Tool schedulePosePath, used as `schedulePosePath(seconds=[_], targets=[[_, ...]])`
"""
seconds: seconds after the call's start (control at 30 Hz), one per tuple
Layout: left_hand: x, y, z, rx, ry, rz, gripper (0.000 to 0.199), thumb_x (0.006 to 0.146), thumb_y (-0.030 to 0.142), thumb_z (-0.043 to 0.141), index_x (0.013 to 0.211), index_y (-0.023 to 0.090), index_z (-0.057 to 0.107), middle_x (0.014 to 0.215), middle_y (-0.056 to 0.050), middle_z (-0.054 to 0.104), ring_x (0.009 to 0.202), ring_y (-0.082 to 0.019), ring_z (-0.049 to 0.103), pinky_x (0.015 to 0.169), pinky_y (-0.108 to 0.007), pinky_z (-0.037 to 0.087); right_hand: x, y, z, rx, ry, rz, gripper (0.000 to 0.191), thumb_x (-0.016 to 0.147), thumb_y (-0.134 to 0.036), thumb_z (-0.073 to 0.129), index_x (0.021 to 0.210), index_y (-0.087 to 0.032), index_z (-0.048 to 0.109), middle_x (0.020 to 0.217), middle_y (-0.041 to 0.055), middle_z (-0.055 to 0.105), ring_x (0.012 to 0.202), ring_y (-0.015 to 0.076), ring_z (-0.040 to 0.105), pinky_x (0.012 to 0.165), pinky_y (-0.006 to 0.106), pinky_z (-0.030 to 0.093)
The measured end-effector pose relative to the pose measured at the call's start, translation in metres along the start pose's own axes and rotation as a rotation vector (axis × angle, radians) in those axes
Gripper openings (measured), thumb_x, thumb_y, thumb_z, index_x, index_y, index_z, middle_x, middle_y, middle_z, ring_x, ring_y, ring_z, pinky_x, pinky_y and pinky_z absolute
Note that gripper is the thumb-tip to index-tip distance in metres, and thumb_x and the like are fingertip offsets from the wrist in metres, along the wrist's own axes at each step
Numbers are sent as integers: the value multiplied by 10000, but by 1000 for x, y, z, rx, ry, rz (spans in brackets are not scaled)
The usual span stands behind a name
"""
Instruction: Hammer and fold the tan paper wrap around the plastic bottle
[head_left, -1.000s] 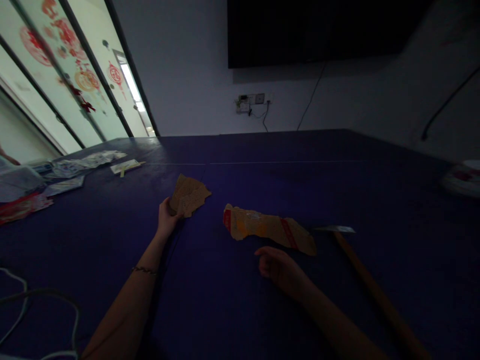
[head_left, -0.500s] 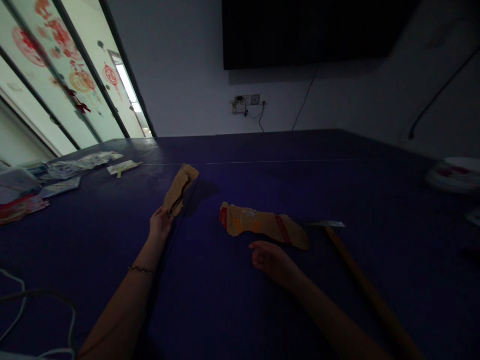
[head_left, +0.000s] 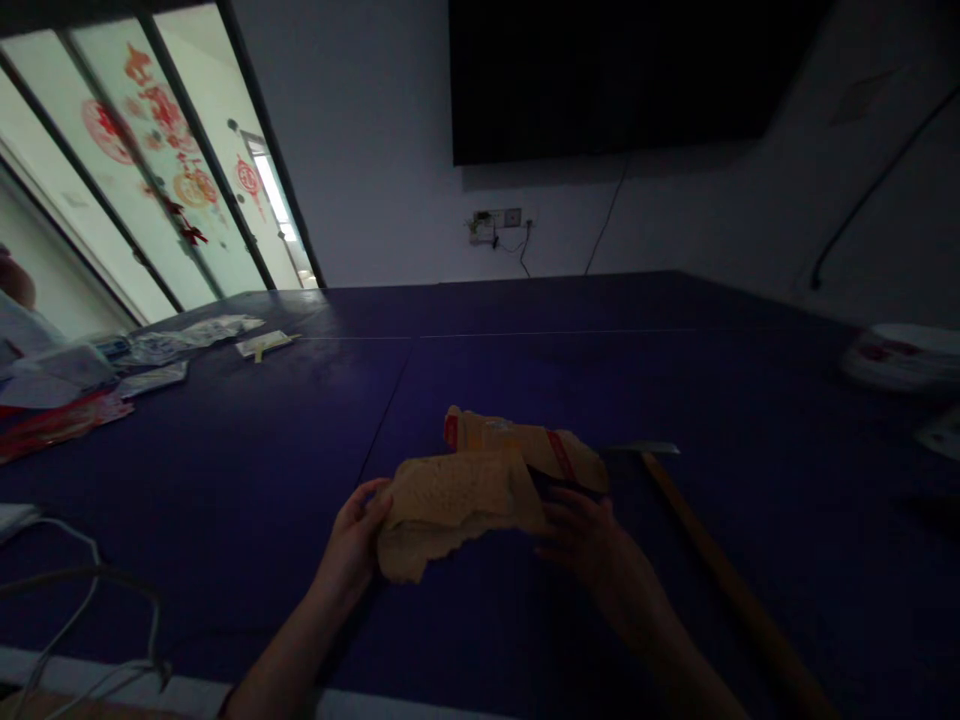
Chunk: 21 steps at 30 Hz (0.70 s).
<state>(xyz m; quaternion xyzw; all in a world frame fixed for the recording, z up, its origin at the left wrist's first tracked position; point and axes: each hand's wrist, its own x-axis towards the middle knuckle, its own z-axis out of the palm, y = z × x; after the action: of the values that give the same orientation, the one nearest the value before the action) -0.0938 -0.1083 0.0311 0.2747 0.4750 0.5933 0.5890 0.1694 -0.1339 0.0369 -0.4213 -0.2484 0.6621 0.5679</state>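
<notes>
Cardboard piece swung toward me, left hand pinching one end; right hand at other, grip I can't tell.

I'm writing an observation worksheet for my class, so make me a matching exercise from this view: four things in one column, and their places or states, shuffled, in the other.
Things
1. Plain torn cardboard
2. Red-striped cardboard
3. Wooden-handled tool
4. Black screen

Places or states
A. Up on the wall
B. Lying to the right of both cardboard pieces
C. Held by the left hand
D. Partly hidden behind another cardboard piece

Right pairs: 1-C, 2-D, 3-B, 4-A
</notes>
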Motion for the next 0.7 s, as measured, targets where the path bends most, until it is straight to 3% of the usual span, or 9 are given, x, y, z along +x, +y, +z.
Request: schedulePosePath(seconds=[0.1, 0.2, 0.37, 0.53, 0.7], targets=[[-33, -18, -3, 75, 61, -14, 425, 560, 261, 708, 933, 161, 531, 719, -26, 643, 611, -163, 620, 548, -234, 474, -21, 18, -11, -126, 60, -14, 510, 659, -590, 500, 1011, -221, 510, 951, 105, 625, 832, 269, 605, 671, 422, 480], [-51, -32, 2, 109, 46, -39, 429, 569, 305, 700, 937, 165, 531, 740, -39, 652, 668, -188, 630, 552, -238, 472, -39, 29, -10, -428, 107, -138, 592, 627, -465, 603, 1136, -226, 420, 1104, 103, 561, 985, 256, 546, 793, 387, 453], [-59, -42, 18, 47, -4, -70, 567, 541, 219, 721, 1058, 170, 493, 871, -79, 666, 775, -218, 631, 668, -289, 486, -51, 28, -9, -833, 384, -267, 757, 579, -446, 626, 1227, -165, 355, 1134, 131, 535, 1052, 276, 500, 881, 413, 397], [-64, -38, 26, -38, -142, -127, 508, 528, 156, 709, 1012, 127, 559, 939, -129, 658, 866, -254, 612, 757, -328, 466, -49, 28, -23, -831, 372, -281, 603, 577, -449, 624, 1084, -139, 519, 1099, 131, 571, 1051, 298, 496, 906, 431, 370], [-69, -33, 28, -38, -323, -170, 436, 562, 158, 677, 991, 130, 603, 974, -134, 650, 914, -264, 593, 780, -339, 453, -47, 33, -26, -747, 385, -376, 522, 589, -414, 639, 1051, -188, 550, 1074, 87, 575, 1062, 280, 477, 915, 418, 360]])
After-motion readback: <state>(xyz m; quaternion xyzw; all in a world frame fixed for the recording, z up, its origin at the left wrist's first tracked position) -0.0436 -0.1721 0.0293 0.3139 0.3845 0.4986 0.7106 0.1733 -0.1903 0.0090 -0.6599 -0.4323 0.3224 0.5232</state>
